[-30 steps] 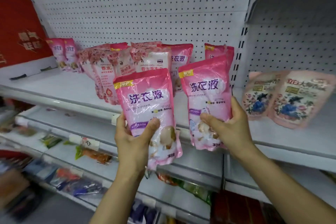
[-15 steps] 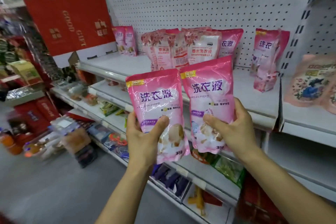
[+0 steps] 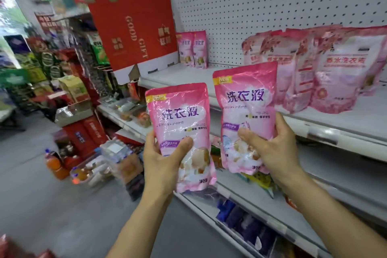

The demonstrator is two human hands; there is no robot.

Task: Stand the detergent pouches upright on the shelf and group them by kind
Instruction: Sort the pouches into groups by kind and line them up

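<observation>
- My left hand grips the lower half of a pink pouch, thumb curled across the front and fingers wrapped behind it; the pouch is upright and held out in the aisle, off the shelf.
- My right hand grips a second pink pouch of the same print, thumb pressed over the front near the bottom and fingers round its right edge; it too is upright, and sits a little higher than the left one.
- The two held pouches are side by side, just apart, both in front of the shelf edge rather than on it.
- On the white shelf behind the right-hand pouch stands a cluster of paler pink pouches with a different label, leaning against one another.
- Farther back on the same shelf, against the pegboard wall, two small-looking pink pouches with the print of the ones I hold stand upright, touching.
- Just left of that pair a red carton marked GOOD GIFT leans at the shelf end.
- Lower shelves carry blurred mixed goods I cannot identify.
</observation>
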